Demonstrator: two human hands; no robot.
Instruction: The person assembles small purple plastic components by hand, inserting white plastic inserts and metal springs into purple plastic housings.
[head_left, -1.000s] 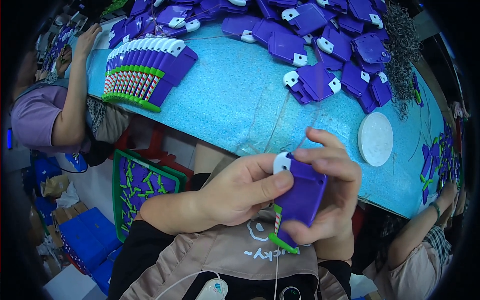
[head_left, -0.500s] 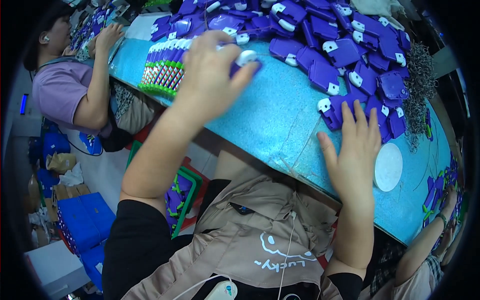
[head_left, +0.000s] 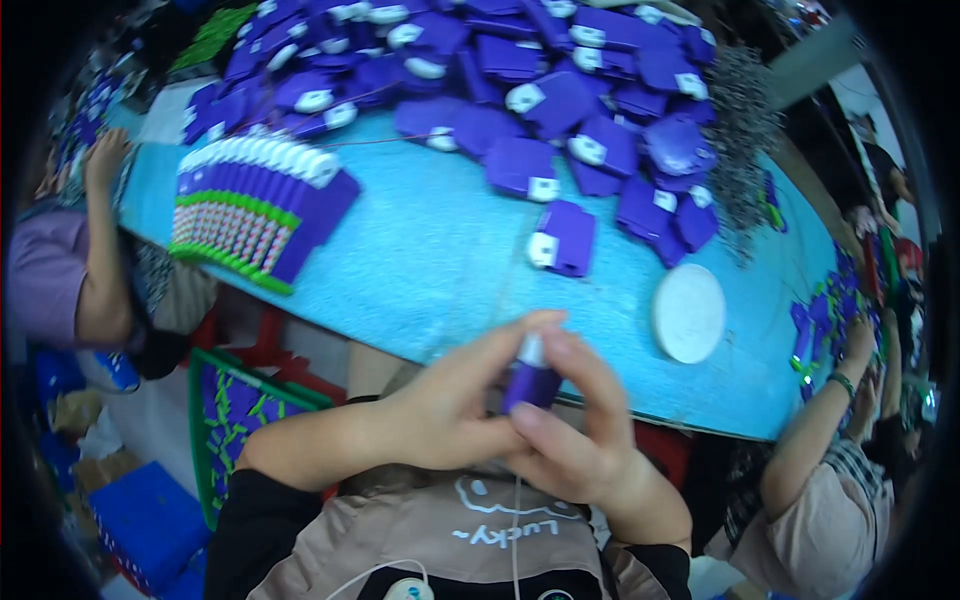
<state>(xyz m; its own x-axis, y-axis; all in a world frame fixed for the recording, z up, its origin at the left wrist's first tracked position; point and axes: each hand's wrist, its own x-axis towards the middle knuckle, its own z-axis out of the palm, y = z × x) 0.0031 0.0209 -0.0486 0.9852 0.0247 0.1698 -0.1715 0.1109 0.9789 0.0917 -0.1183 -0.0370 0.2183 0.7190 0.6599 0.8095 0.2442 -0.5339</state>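
Close to my body, both hands meet around a small purple plastic case with a white end. My left hand wraps it from the left, with the fingers reaching over its far end. From the other side my right hand grips it, thumb against its near part. The fingers cover much of the piece. Just beyond them, a single purple case with a white corner lies flat on the blue table. To the left stands a tight row of purple cases with white tops and green, patterned edges.
A large heap of purple cases fills the far side of the blue table. A round white disc lies right, near tangled grey wires. Co-workers sit on both sides. A green crate stands below the table's edge.
My left hand came back from the row with a purple case, and my right hand left the heap to join it. One loose case now lies nearer me. The view has shifted.
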